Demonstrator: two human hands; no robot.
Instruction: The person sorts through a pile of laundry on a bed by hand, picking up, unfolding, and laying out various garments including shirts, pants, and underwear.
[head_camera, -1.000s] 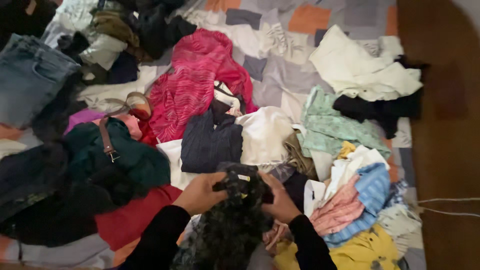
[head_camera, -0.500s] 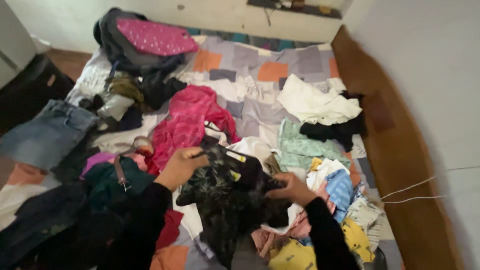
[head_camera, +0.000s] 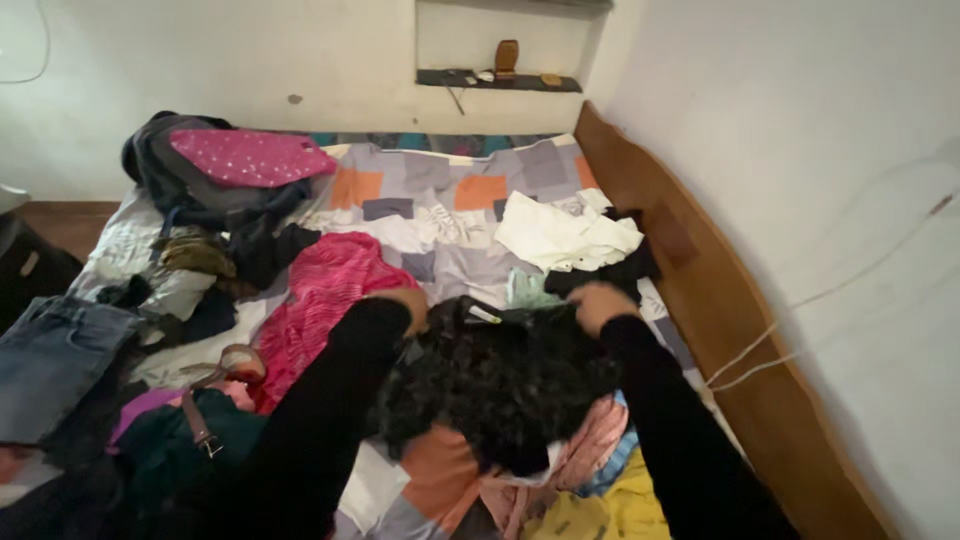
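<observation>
I hold a dark patterned garment (head_camera: 505, 385) spread out in front of me over the bed. My left hand (head_camera: 408, 303) grips its upper left edge, my right hand (head_camera: 601, 300) its upper right edge, and both black sleeves reach forward. The cloth hangs down between my arms and hides the clothes below it. A small light tag shows at its top edge.
The bed with a grey and orange patchwork cover (head_camera: 455, 195) is strewn with clothes: a pink garment (head_camera: 320, 300), a white heap (head_camera: 560, 235), jeans (head_camera: 50, 350), a belt (head_camera: 205, 400), a yellow piece (head_camera: 610, 510). A wooden bed frame (head_camera: 700, 290) runs along the right wall.
I have lifted the dark garment higher and spread it wider between my hands. My head has tilted up, so the wall and its shelf have come into view.
</observation>
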